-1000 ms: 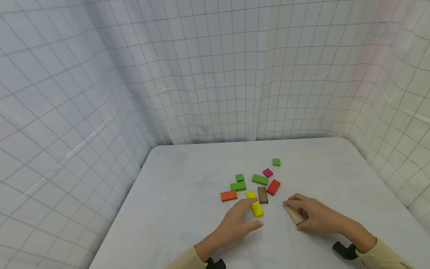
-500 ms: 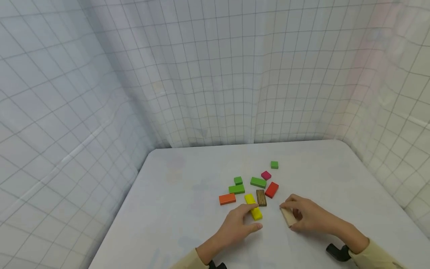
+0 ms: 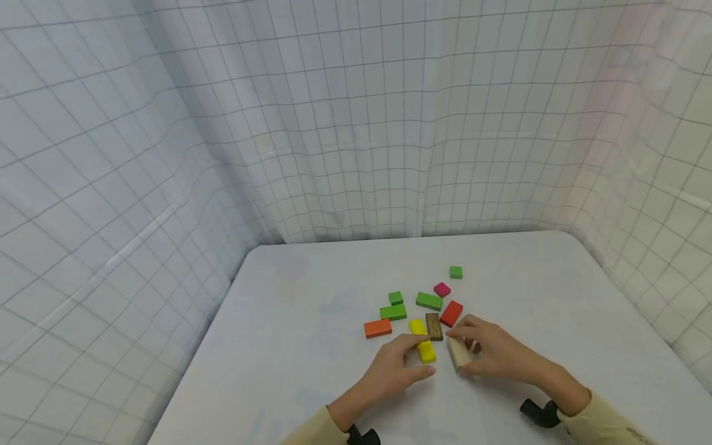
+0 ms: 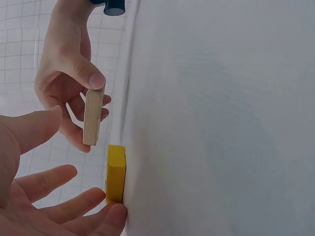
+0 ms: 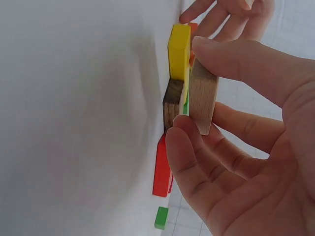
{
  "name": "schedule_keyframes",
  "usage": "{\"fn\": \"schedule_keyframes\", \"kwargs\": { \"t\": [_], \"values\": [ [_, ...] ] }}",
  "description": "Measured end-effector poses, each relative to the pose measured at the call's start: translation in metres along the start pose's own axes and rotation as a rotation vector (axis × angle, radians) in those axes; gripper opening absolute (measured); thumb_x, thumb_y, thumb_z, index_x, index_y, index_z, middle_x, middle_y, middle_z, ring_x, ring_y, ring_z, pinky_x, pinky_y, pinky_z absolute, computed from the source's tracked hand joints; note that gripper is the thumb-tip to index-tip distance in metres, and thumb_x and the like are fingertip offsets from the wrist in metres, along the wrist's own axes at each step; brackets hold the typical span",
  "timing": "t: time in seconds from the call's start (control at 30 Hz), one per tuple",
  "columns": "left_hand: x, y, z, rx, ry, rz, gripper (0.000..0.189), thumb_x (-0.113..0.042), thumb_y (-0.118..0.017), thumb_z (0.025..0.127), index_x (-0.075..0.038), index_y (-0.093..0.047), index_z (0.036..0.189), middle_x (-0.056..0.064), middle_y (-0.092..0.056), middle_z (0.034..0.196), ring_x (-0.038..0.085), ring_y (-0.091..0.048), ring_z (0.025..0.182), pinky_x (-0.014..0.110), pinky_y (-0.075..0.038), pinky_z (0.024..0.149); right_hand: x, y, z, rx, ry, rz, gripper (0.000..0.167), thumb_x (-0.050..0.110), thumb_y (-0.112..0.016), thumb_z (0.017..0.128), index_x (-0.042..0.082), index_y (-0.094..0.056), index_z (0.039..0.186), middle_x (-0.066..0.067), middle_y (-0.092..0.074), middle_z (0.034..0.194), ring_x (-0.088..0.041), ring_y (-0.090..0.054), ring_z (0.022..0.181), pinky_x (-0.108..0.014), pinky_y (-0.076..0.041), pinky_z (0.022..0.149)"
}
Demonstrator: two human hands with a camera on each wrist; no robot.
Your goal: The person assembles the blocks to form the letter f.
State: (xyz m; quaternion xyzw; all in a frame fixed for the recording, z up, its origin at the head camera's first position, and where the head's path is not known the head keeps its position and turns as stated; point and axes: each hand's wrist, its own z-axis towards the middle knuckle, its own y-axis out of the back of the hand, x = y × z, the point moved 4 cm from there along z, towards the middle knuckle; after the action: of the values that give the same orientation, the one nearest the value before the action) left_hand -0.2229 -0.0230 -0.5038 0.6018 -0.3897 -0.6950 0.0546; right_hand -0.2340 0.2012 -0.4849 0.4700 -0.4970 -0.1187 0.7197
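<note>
My right hand (image 3: 500,352) pinches a light wooden block (image 3: 458,353) between thumb and fingers, just right of the yellow block (image 3: 426,352). In the left wrist view, that wooden block (image 4: 92,118) appears raised a little off the table. My left hand (image 3: 389,369) reaches over the yellow block with fingers spread and relaxed, its index finger covering part of it. Whether a fingertip touches the yellow block (image 4: 116,172) I cannot tell. A dark brown wood-grained block (image 3: 434,327) lies flat beside the yellow one, beyond the gap between both hands.
Farther back on the white table (image 3: 289,346) lie a red block (image 3: 452,313), an orange block (image 3: 378,328), a pink block (image 3: 442,289) and several green blocks (image 3: 429,301). White gridded curtains (image 3: 345,123) enclose the table's back and sides.
My right hand has carried the light wooden block leftward, closer to the yellow and dark brown blocks, turning it slightly. My left hand and the other blocks have stayed in place.
</note>
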Motion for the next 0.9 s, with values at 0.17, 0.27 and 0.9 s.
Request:
{"fn": "schedule_keyframes", "kwargs": {
  "t": [0.17, 0.27, 0.9],
  "values": [
    [0.001, 0.001, 0.001, -0.001, -0.012, -0.013, 0.057, -0.042, -0.077, 0.089, -0.021, -0.060, 0.139, -0.007, -0.060, 0.132, 0.011, -0.055, 0.107, 0.026, -0.050, 0.088, 0.010, -0.006, 0.007, 0.007, -0.001, 0.028, 0.065, 0.024, -0.090, 0.075, 0.013, -0.065, 0.134, 0.006, -0.053, 0.111, -0.012, -0.056, 0.088, -0.027, -0.056, 0.075],
    [0.002, 0.002, 0.000, -0.005, -0.016, -0.015, 0.057, -0.040, -0.079, 0.088, -0.020, -0.061, 0.138, -0.006, -0.060, 0.133, 0.011, -0.056, 0.108, 0.026, -0.050, 0.089, 0.015, -0.010, 0.011, 0.014, 0.005, 0.047, 0.065, 0.024, -0.090, 0.076, 0.014, -0.065, 0.134, 0.005, -0.054, 0.112, -0.013, -0.057, 0.089, -0.026, -0.056, 0.075],
    [0.007, 0.005, -0.010, -0.009, 0.008, 0.068, 0.058, -0.039, -0.088, 0.078, -0.016, -0.070, 0.129, -0.007, -0.060, 0.125, 0.007, -0.056, 0.096, 0.024, -0.051, 0.082, 0.030, -0.038, 0.020, 0.089, 0.005, 0.138, 0.061, 0.025, -0.092, 0.074, 0.016, -0.067, 0.128, 0.005, -0.051, 0.110, -0.008, -0.060, 0.084, -0.023, -0.056, 0.072]
  ]
}}
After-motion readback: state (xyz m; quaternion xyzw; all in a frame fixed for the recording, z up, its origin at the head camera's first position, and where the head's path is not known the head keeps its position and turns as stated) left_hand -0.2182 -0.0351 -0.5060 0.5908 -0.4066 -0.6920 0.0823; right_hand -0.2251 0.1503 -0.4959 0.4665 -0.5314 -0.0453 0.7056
